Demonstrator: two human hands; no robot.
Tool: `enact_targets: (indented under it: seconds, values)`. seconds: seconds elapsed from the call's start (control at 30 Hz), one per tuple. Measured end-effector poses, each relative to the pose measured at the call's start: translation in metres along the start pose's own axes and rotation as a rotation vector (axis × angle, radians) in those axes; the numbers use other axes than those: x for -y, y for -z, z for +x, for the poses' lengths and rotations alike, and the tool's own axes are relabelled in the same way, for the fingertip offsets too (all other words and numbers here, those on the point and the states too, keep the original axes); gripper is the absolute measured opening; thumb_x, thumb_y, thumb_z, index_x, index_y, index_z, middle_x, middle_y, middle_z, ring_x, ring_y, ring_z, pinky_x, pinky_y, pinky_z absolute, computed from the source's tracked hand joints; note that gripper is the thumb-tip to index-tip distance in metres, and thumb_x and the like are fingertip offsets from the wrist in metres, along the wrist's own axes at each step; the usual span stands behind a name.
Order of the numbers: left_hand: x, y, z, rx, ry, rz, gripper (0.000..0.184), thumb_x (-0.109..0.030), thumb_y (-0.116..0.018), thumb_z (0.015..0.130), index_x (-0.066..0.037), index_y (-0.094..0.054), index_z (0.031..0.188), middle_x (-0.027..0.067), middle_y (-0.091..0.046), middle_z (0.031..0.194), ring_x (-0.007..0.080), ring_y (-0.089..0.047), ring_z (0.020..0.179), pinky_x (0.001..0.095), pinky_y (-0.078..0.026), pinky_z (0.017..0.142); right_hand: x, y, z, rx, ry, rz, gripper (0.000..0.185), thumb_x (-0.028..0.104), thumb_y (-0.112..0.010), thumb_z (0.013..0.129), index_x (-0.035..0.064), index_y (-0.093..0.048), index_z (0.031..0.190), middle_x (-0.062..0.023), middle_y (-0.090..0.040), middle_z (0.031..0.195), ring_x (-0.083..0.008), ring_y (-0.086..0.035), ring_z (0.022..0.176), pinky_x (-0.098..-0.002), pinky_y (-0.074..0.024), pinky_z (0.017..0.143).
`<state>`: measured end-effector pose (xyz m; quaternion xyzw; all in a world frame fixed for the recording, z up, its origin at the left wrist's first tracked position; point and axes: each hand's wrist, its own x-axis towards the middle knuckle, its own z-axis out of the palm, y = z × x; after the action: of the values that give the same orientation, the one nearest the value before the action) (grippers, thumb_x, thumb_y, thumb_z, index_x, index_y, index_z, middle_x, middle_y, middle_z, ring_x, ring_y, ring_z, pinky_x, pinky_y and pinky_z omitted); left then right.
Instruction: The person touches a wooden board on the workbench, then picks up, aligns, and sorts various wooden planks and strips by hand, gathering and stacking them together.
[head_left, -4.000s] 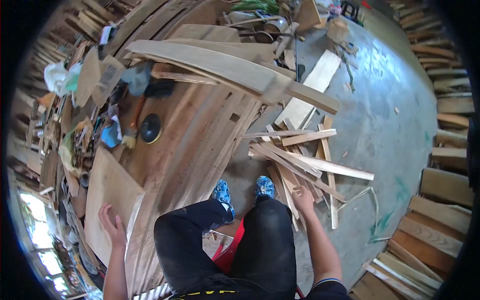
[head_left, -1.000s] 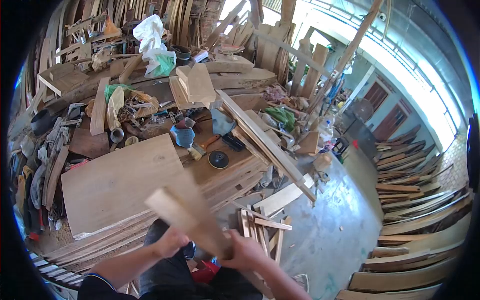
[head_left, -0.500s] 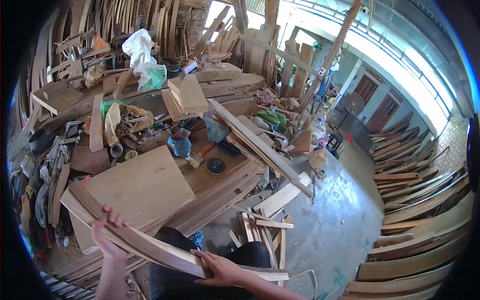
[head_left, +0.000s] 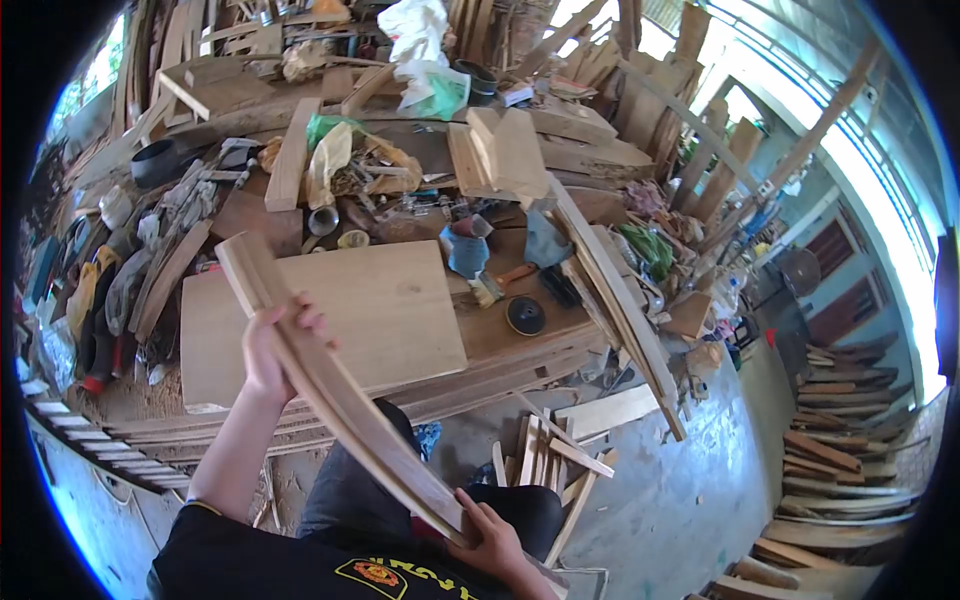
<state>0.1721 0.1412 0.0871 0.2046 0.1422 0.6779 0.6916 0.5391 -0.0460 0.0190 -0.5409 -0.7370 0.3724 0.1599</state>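
Curved wood slants through left grip; right grip clasps lower.

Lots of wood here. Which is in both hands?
The long curved timber, held in the left hand and right hand; the flat panel lies on the bench, the loose strips on the floor.

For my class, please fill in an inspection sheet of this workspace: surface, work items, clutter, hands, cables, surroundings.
Surface: wooden bench, flat board lying on it.
Work items: curved wood, held slantwise; one piece or two unclear.
Clutter: brush and black disc beside the board; loose wood strips on the floor.
Hands: left hand grips the curved wood's upper part; right hand holds it farther down.
Cables: none clearly identifiable.
Surroundings: rows of planks at right.
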Motion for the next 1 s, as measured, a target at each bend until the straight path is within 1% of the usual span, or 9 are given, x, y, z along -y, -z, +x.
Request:
enact_targets:
  seconds: [0.07, 0.17, 0.23, 0.3, 0.4, 0.57, 0.63, 0.77, 1.0]
  values:
    - [0.010, -0.011, 0.014, -0.184, 0.048, 0.403, 0.051, -0.038, -0.056, 0.097, -0.009, -0.047, 0.137, 0.0085, -0.059, 0.108, 0.0209, -0.056, 0.103, 0.0392, -0.046, 0.094, -0.004, 0.012, -0.010, -0.063, -0.033, -0.003, 0.091, 0.026, -0.083, 0.072, 0.0176, -0.042, 0.153, -0.0138, -0.062, 0.104, -0.0319, -0.067, 0.089, -0.0395, -0.0557, 0.080]
    - [0.013, 0.027, 0.033, -0.155, -0.051, 0.922, 0.064, -0.043, -0.055, 0.101, -0.007, -0.037, 0.151, 0.0153, -0.056, 0.130, 0.0287, -0.052, 0.123, 0.0434, -0.042, 0.104, -0.021, 0.048, -0.034, -0.246, -0.150, -0.032, 0.095, 0.013, -0.083, 0.063, 0.0110, -0.047, 0.151, -0.0136, -0.063, 0.100, -0.0270, -0.066, 0.088, -0.0385, -0.0548, 0.082]
    - [0.015, 0.037, 0.032, -0.162, -0.119, 1.062, 0.059, -0.043, -0.061, 0.098, -0.007, -0.046, 0.143, 0.0150, -0.054, 0.133, 0.0290, -0.051, 0.126, 0.0442, -0.041, 0.105, -0.031, 0.080, -0.048, -0.483, -0.143, -0.030, 0.074, 0.004, -0.084, 0.072, 0.0042, -0.057, 0.142, -0.0121, -0.063, 0.090, -0.0260, -0.060, 0.082, -0.0336, -0.0507, 0.074]
    - [0.023, 0.059, 0.023, -0.061, -0.204, 1.656, 0.054, -0.037, -0.067, 0.093, -0.007, -0.052, 0.135, 0.0138, -0.053, 0.133, 0.0306, -0.049, 0.128, 0.0464, -0.038, 0.108, -0.049, 0.132, -0.061, -0.454, -0.458, -0.072, 0.096, 0.021, -0.089, 0.071, 0.0055, -0.041, 0.153, -0.0173, -0.061, 0.099, -0.0330, -0.061, 0.084, -0.0402, -0.0530, 0.078]
    - [0.048, 0.057, 0.006, 0.003, -0.249, 2.125, 0.052, -0.037, -0.069, 0.087, -0.007, -0.057, 0.127, 0.0123, -0.054, 0.130, 0.0320, -0.048, 0.128, 0.0503, -0.035, 0.111, -0.055, 0.201, -0.039, -0.758, -0.375, -0.249, 0.090, 0.006, -0.078, 0.061, 0.0027, -0.049, 0.147, -0.0156, -0.065, 0.112, -0.0237, -0.064, 0.101, -0.0351, -0.0518, 0.087]
    - [0.076, 0.060, 0.002, 0.129, -0.470, 2.254, 0.052, -0.042, -0.069, 0.084, -0.007, -0.062, 0.121, 0.0116, -0.055, 0.128, 0.0313, -0.048, 0.128, 0.0548, -0.031, 0.116, -0.105, 0.304, 0.042, -0.723, -0.484, -0.353, 0.082, 0.009, -0.078, 0.064, -0.0058, -0.052, 0.140, -0.0237, -0.065, 0.122, -0.0328, -0.063, 0.112, -0.0394, -0.0484, 0.099]
    - [0.075, 0.061, 0.005, 0.139, -0.492, 2.258, 0.052, -0.041, -0.069, 0.083, -0.006, -0.062, 0.121, 0.0120, -0.055, 0.128, 0.0312, -0.048, 0.128, 0.0558, -0.032, 0.114, -0.136, 0.333, 0.090, -0.724, -0.349, -0.394, 0.075, 0.016, -0.080, 0.066, -0.0073, -0.056, 0.133, -0.0233, -0.066, 0.117, -0.0328, -0.063, 0.109, -0.0407, -0.0492, 0.097]
    - [0.074, 0.058, 0.006, 0.161, -0.497, 2.286, 0.053, -0.041, -0.070, 0.082, -0.007, -0.063, 0.121, 0.0125, -0.056, 0.127, 0.0312, -0.050, 0.127, 0.0570, -0.034, 0.113, -0.194, 0.382, 0.195, -0.561, -0.250, -0.531, 0.047, 0.018, -0.083, 0.073, -0.0050, -0.069, 0.111, -0.0122, -0.072, 0.088, -0.0200, -0.066, 0.076, -0.0355, -0.0527, 0.073]
    - [0.077, 0.057, 0.008, 0.143, -0.504, 2.308, 0.055, -0.041, -0.073, 0.077, -0.007, -0.063, 0.119, 0.0131, -0.057, 0.124, 0.0325, -0.052, 0.124, 0.0565, -0.034, 0.112, -0.179, 0.362, 0.275, -0.478, -0.270, -0.323, 0.053, 0.032, -0.087, 0.068, -0.0046, -0.070, 0.102, -0.0210, -0.073, 0.096, -0.0335, -0.070, 0.087, -0.0432, -0.0529, 0.080]
